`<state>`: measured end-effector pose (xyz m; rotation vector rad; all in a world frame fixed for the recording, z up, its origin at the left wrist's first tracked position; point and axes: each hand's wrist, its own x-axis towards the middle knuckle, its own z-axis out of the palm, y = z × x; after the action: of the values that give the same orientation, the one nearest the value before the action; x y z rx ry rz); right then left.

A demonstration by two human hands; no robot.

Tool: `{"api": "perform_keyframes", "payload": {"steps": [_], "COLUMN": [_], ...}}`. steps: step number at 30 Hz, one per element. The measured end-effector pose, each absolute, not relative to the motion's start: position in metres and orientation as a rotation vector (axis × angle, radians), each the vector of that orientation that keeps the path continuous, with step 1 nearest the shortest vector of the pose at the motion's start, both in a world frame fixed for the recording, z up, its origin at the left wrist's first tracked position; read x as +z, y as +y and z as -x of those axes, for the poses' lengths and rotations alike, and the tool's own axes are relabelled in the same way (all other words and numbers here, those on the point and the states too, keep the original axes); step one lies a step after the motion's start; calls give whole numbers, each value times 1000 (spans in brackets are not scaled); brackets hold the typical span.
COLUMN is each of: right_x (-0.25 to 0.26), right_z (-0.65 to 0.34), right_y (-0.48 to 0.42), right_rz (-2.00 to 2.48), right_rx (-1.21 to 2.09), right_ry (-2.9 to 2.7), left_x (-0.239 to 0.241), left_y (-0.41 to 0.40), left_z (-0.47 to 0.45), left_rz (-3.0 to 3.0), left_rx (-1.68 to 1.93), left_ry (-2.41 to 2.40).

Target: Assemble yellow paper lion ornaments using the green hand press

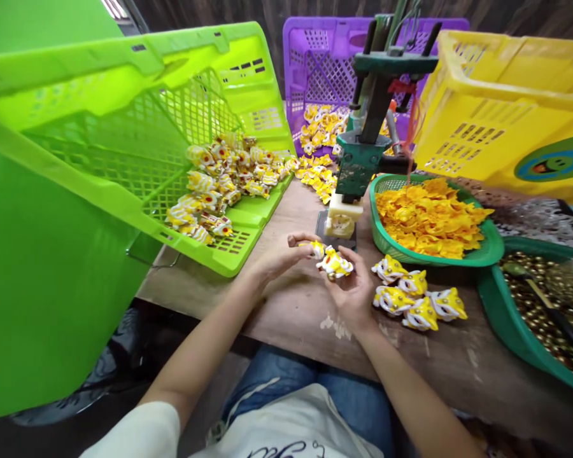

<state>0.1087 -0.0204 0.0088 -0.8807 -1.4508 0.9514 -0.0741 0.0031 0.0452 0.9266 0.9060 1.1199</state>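
Note:
In front of the press, my left hand (293, 253) pinches a small yellow-and-white plastic piece (318, 249). Close against it, a yellow-and-white plastic figure (335, 263) with red and gold details sits in the fingers of my right hand (354, 289). The two pieces look to be touching, but fingers hide part of where they meet. Just beyond both hands stands the green hand press (360, 165), with a cream block (341, 216) beneath its ram. Right of my right hand, several yellow-and-white animal-shaped pieces (420, 313) lie on the wooden table (286, 305).
A tipped green crate (262, 222) on the left holds several figures. Behind the press stand a purple crate (310, 70) and a yellow crate (496, 121). On the right are a green basket (386, 245) of yellow pieces and a green tub (501, 324) of gold beads with a spoon.

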Motion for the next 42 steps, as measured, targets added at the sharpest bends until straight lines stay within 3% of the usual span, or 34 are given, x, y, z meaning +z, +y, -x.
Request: {"api": "perform_keyframes", "payload": {"steps": [10, 18, 42], "right_x": [10, 13, 11], "right_z": [-108, -110, -110], "right_y": [-20, -20, -22], "right_rz": [865, 925, 960], "right_rx": [787, 442, 295], "right_ry": [-1772, -1774, -1865], "left_x": [50, 39, 31], "left_y": [6, 4, -8], "left_z": [52, 27, 19], "left_rz": [-744, -627, -670], "left_rx": [1089, 1278, 1281], "left_ry": [661, 824, 838]}}
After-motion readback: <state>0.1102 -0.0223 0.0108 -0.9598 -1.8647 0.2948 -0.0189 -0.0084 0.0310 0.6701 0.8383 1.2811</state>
